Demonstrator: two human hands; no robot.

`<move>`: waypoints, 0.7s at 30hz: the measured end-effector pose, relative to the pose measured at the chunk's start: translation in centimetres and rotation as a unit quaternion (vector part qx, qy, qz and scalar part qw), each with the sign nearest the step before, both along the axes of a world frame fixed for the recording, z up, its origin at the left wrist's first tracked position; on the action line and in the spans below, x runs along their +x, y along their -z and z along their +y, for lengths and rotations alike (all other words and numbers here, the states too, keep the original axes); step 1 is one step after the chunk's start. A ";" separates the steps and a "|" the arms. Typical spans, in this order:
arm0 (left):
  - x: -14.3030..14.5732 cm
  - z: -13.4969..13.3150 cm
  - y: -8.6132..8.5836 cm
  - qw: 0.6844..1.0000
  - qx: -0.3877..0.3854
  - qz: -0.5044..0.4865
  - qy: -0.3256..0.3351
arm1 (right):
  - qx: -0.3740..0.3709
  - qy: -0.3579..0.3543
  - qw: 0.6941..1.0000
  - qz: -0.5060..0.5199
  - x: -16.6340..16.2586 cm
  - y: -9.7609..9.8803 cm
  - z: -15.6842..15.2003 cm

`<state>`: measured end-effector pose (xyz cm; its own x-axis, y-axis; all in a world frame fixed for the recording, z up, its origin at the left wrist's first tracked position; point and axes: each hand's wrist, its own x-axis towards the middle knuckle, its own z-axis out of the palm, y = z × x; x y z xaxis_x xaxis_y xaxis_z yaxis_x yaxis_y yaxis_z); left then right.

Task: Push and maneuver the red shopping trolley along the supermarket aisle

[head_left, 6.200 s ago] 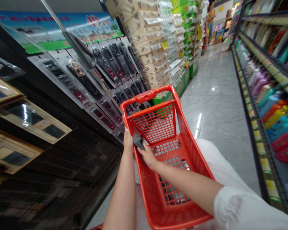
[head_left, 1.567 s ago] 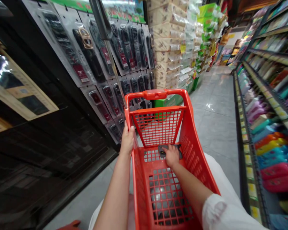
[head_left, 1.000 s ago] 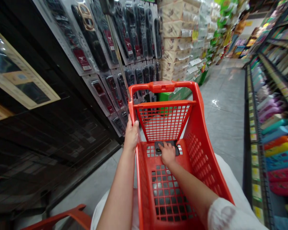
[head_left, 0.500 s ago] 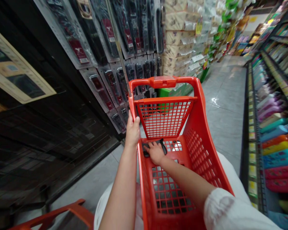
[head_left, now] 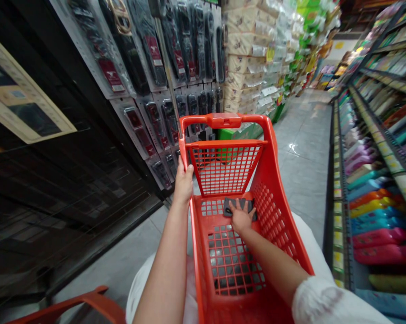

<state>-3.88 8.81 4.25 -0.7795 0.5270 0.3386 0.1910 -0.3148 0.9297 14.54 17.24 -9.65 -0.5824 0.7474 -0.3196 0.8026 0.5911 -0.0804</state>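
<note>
A red plastic shopping basket (head_left: pixel 280 198) with lattice sides and floor stands tilted before me, its handle bar at the far end. My left hand (head_left: pixel 183 183) is closed around its left rim, thumb on the inner side. Inside, at the far part of the floor, lies a folded dark grey cloth (head_left: pixel 228 206). My right hand (head_left: pixel 242 219) holds this cloth against the floor from above, fingers apart across it. Part of the cloth is hidden under the palm. A thin metal pole (head_left: pixel 169 74) rises at the basket's far left corner.
Packaged belts (head_left: pixel 189 49) hang on the wall ahead, beside stacked beige tissue packs (head_left: pixel 245 67). Shelves of colourful folded goods (head_left: pixel 375 211) line the right side. A dark panelled cabinet (head_left: pixel 54 189) stands at left. Part of another orange-red basket (head_left: pixel 78 308) shows at the lower left.
My right hand has slid rightward across the basket floor with the cloth, from the left side to the right wall. My left hand keeps its grip on the rim.
</note>
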 end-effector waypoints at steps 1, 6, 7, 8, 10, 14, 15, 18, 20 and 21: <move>0.0 0.1 0.0 1.000 0.000 0.003 0.000 | -0.010 0.003 1.000 -0.008 -0.3 0.1 -1.2; -0.2 -0.1 -0.1 1.000 -0.002 0.005 -0.010 | -0.081 -0.223 0.971 0.029 -1.5 -0.3 -5.7; -0.1 -0.1 -0.2 1.000 -0.001 0.006 -0.013 | -0.083 -0.256 0.963 0.033 -1.3 -0.5 -5.4; -0.1 -0.2 -0.3 1.000 -0.001 0.007 -0.015 | -0.075 -0.266 0.961 0.028 -0.9 -0.8 -4.6; 0.1 -0.4 -0.4 1.000 0.000 0.008 -0.023 | -0.046 -0.223 0.974 -0.003 -0.1 -1.1 -2.7; 0.6 -0.8 -0.6 0.999 -0.011 -0.002 -0.048 | -0.022 -0.087 0.995 -0.052 0.0 -1.1 -1.3; 0.6 -0.9 -0.7 0.999 -0.015 -0.003 -0.051 | -0.025 -0.088 0.995 -0.046 -0.5 -0.9 -1.8; 0.8 -1.2 -0.9 0.998 -0.024 -0.002 -0.054 | -0.038 -0.162 0.986 0.004 -2.5 -0.2 -4.1; 0.9 -1.4 -1.0 0.998 -0.034 0.002 -0.057 | -0.048 -0.219 0.974 0.040 -3.9 0.0 -4.8; 0.9 -1.5 -1.0 0.998 -0.038 0.007 -0.058 | -0.051 -0.245 0.967 0.053 -4.5 0.0 -4.5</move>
